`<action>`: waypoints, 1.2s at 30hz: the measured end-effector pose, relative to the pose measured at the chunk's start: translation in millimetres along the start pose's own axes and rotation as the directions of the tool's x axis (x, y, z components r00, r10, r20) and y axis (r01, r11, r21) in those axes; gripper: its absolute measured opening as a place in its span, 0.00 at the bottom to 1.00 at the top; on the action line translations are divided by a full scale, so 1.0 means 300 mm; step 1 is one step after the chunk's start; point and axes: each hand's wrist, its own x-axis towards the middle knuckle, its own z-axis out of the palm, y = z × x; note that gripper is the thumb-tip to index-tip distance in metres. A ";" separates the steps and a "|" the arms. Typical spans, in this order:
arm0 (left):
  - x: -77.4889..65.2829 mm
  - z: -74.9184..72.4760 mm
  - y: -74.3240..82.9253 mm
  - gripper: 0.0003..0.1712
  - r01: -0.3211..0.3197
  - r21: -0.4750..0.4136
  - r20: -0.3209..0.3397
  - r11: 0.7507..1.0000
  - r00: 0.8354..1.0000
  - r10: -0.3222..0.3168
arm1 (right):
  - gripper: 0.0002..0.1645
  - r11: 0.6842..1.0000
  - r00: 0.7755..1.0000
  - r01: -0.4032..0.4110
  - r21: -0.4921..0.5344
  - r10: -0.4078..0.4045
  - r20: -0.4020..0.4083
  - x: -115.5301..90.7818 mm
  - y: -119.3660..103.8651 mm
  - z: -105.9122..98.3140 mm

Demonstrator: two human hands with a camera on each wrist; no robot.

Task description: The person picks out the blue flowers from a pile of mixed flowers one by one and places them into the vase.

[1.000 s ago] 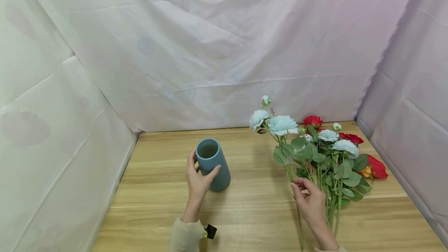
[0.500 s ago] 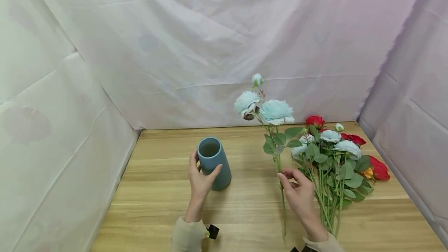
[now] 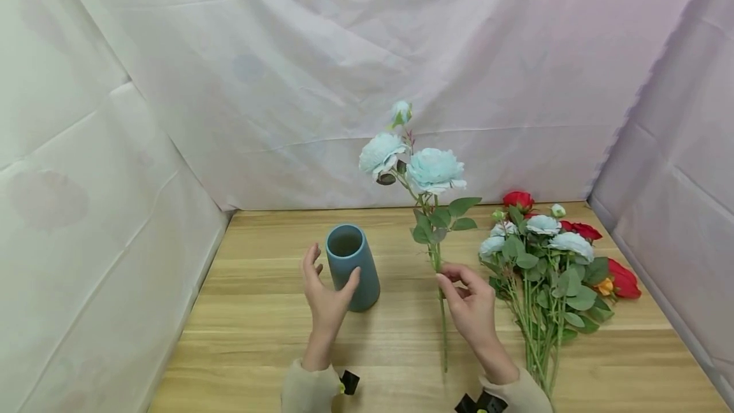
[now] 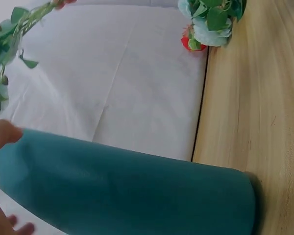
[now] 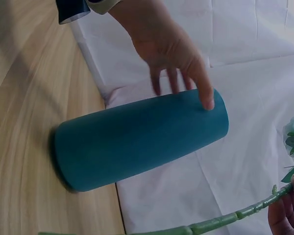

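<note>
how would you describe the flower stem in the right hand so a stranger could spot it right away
On the wooden table, look between the blue vase on the left and the bunch of flowers lying on the right. The right hand pinches one pale blue flower stem there. It alone stands upright, its blooms raised against the white backdrop, while the others lie flat.

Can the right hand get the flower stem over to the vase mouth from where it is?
Probably yes. The right hand holds the stem upright beside the vase, bare table between them; left hand leaves the mouth uncovered.
</note>
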 end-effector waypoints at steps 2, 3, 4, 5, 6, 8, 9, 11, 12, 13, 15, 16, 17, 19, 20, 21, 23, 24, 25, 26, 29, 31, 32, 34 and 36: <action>-0.008 0.001 0.019 0.34 -0.119 0.018 -0.073 0.993 0.990 0.120 | 0.10 1.000 1.000 0.002 0.010 -0.002 0.003 0.005 -0.004 0.004; -0.013 0.003 0.030 0.29 -0.175 0.025 -0.100 0.984 0.979 0.177 | 0.09 1.000 1.000 0.001 0.014 -0.001 0.003 0.007 -0.006 0.005; -0.019 0.005 0.041 0.25 -0.221 0.030 -0.113 0.975 0.968 0.223 | 0.09 1.000 1.000 0.000 0.020 0.000 0.003 0.009 -0.008 0.006; -0.025 0.008 0.052 0.21 -0.259 0.025 -0.112 0.965 0.959 0.260 | 0.09 1.000 1.000 0.000 0.027 0.000 0.002 0.011 -0.010 0.008; -0.031 0.012 0.063 0.18 -0.288 0.011 -0.100 0.958 0.953 0.287 | 0.09 0.999 1.000 0.003 0.033 -0.003 0.002 0.013 -0.011 0.010; -0.045 0.023 0.086 0.14 -0.306 -0.035 -0.048 0.951 0.951 0.304 | 0.09 0.999 1.000 0.006 0.050 -0.006 0.001 0.018 -0.014 0.016; -0.054 0.029 0.096 0.14 -0.298 -0.069 -0.011 0.952 0.954 0.298 | 0.09 0.998 1.000 0.007 0.060 -0.007 0.001 0.020 -0.015 0.019; -0.070 0.043 0.113 0.13 -0.261 -0.132 0.069 0.956 0.960 0.271 | 0.09 0.997 1.000 0.003 0.074 -0.003 0.001 0.024 -0.017 0.027; -0.078 0.050 0.120 0.14 -0.232 -0.158 0.109 0.960 0.962 0.250 | 0.09 0.997 1.000 -0.001 0.081 0.001 0.003 0.026 -0.019 0.031; -0.085 0.056 0.126 0.13 -0.196 -0.180 0.149 0.964 0.963 0.223 | 0.08 0.996 1.000 -0.012 0.088 0.012 0.004 0.028 -0.021 0.035; -0.098 0.068 0.134 0.12 -0.105 -0.220 0.229 0.970 0.961 0.156 | 0.07 0.994 0.999 -0.036 0.099 0.035 0.008 0.031 -0.026 0.044; -0.103 0.072 0.136 0.12 -0.054 -0.234 0.268 0.971 0.956 0.118 | 0.07 0.994 0.999 -0.046 0.101 0.045 0.010 0.033 -0.029 0.049; -0.107 0.076 0.136 0.11 0.008 -0.245 0.308 0.970 0.949 0.070 | 0.06 0.993 0.998 -0.060 0.106 0.059 0.014 0.035 -0.032 0.053; -0.113 0.082 0.136 0.10 0.123 -0.262 0.377 0.957 0.926 -0.016 | 0.06 0.990 0.997 -0.078 0.115 0.076 0.023 0.038 -0.039 0.061; -0.115 0.084 0.133 0.10 0.172 -0.268 0.406 0.948 0.913 -0.051 | 0.06 0.989 0.996 -0.083 0.121 0.080 0.026 0.039 -0.043 0.065; -0.119 0.087 0.125 0.11 0.224 -0.269 0.434 0.937 0.897 -0.090 | 0.05 0.988 0.996 -0.087 0.127 0.084 0.029 0.040 -0.046 0.069; -0.124 0.093 0.106 0.12 0.308 -0.269 0.479 0.912 0.865 -0.151 | 0.05 0.985 0.995 -0.095 0.145 0.091 0.036 0.042 -0.052 0.076; -0.126 0.097 0.097 0.13 0.341 -0.270 0.496 0.901 0.851 -0.173 | 0.05 0.983 0.995 -0.099 0.156 0.094 0.040 0.042 -0.055 0.079; -0.128 0.101 0.088 0.14 0.369 -0.274 0.512 0.888 0.838 -0.190 | 0.05 0.980 0.994 -0.107 0.170 0.101 0.044 0.043 -0.057 0.082; -0.130 0.104 0.078 0.14 0.396 -0.276 0.526 0.876 0.825 -0.208 | 0.05 0.976 0.993 -0.117 0.183 0.110 0.048 0.043 -0.060 0.086; -0.128 0.111 0.064 0.15 0.459 -0.302 0.561 0.836 0.794 -0.233 | 0.04 0.965 0.988 -0.153 0.212 0.143 0.062 0.042 -0.067 0.096; -0.126 0.113 0.065 0.14 0.480 -0.334 0.577 0.812 0.785 -0.227 | 0.04 0.959 0.984 -0.175 0.224 0.163 0.070 0.041 -0.071 0.103; -0.125 0.113 0.064 0.14 0.492 -0.344 0.585 0.800 0.779 -0.227 | 0.04 0.957 0.983 -0.181 0.226 0.168 0.073 0.040 -0.073 0.106; -0.122 0.113 0.066 0.14 0.514 -0.362 0.598 0.778 0.768 -0.229 | 0.04 0.955 0.981 -0.190 0.226 0.177 0.077 0.039 -0.075 0.112; -0.121 0.112 0.066 0.14 0.532 -0.369 0.607 0.762 0.759 -0.236 | 0.04 0.955 0.981 -0.192 0.224 0.178 0.080 0.039 -0.076 0.117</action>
